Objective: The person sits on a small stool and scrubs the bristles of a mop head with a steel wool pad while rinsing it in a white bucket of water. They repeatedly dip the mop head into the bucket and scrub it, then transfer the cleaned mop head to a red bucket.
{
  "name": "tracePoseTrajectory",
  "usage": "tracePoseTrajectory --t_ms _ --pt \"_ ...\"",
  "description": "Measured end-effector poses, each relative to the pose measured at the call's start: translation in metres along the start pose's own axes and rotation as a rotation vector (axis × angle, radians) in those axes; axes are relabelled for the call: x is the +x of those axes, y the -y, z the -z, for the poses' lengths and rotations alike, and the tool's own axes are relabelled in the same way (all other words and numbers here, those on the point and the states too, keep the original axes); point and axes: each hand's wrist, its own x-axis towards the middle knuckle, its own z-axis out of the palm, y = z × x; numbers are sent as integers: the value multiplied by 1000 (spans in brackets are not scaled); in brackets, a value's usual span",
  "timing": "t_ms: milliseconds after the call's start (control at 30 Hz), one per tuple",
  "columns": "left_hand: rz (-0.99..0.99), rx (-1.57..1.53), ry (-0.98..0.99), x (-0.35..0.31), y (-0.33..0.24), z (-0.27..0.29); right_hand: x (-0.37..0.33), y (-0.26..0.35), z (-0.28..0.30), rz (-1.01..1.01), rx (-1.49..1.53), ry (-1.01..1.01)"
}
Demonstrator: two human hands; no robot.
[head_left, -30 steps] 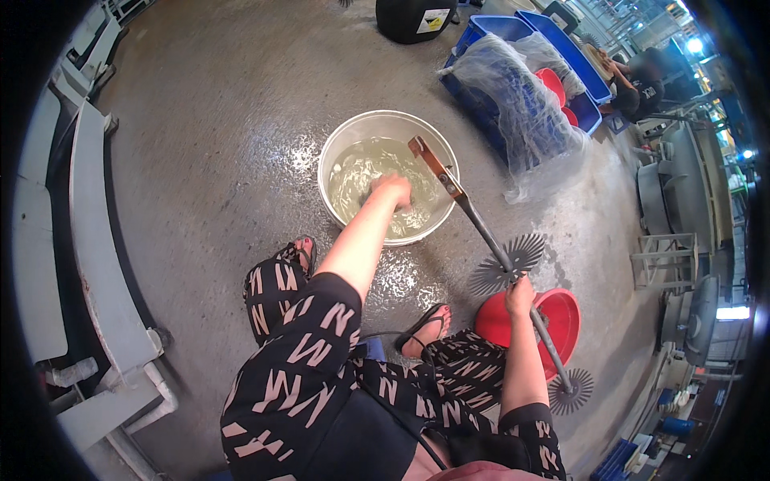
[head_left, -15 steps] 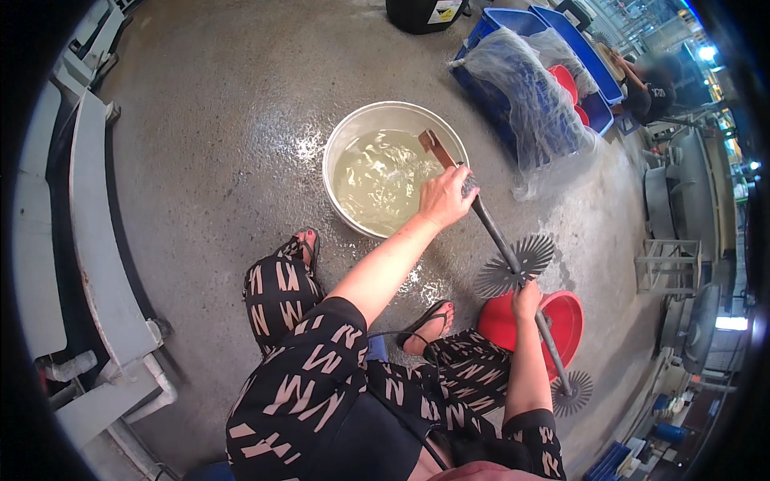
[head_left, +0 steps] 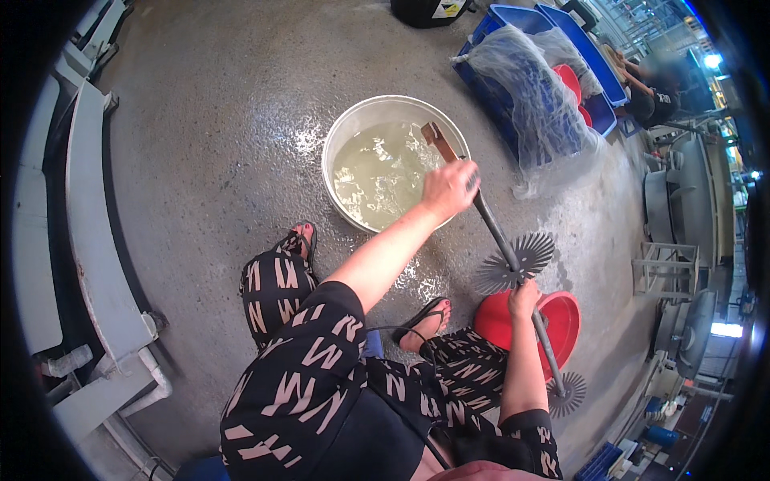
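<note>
A long dark rod point(head_left: 496, 228) slants from the rim of a white round tub point(head_left: 329, 180) down to the right. Finned discs sit on it: a dark one point(head_left: 516, 263) midway and another disc point(head_left: 566, 394) near its lower end. My right hand point(head_left: 525, 298) is closed around the rod just below the middle disc. My left hand point(head_left: 451, 191) is closed at the rod's upper end, on a flat brown handle point(head_left: 439, 143) that sticks out over the tub. What this handle joins is hidden by my fingers. Cloudy, pale water point(head_left: 385, 176) fills much of the tub.
A red bucket point(head_left: 561, 321) stands behind my right forearm. Blue crates point(head_left: 489, 104) with clear plastic sheeting point(head_left: 529, 104) and red containers stand at the upper right, near another person point(head_left: 654, 92). A black container point(head_left: 425, 12) is at the top. Grey metal equipment point(head_left: 96, 224) lines the left.
My left hand has shifted slightly up along the rod with the brown handle. My right hand keeps its hold on the rod. The water's ripples look different.
</note>
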Motion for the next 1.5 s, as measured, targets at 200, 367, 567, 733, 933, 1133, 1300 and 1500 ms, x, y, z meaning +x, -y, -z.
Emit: tracePoseTrajectory --t_ms 200,367,567,733,933,1133,1300,1500 --pt "163 -12 -61 15 12 2 0 2 -3 10 -27 -41" --pt "124 -59 -28 11 10 0 0 -4 -4 21 -61 -52" --pt "95 -53 23 9 5 1 -3 -10 -12 39 -64 -99" --pt "246 -21 -129 19 22 4 1 10 4 19 -17 -48" --pt "253 48 -126 21 20 8 -2 -1 -7 62 -30 -146" --pt "69 -63 129 16 18 18 0 3 1 43 10 -85" --pt "388 112 -75 14 76 42 -3 4 -1 41 -7 -117" --pt "689 524 864 -29 142 11 0 10 6 30 -2 -94"
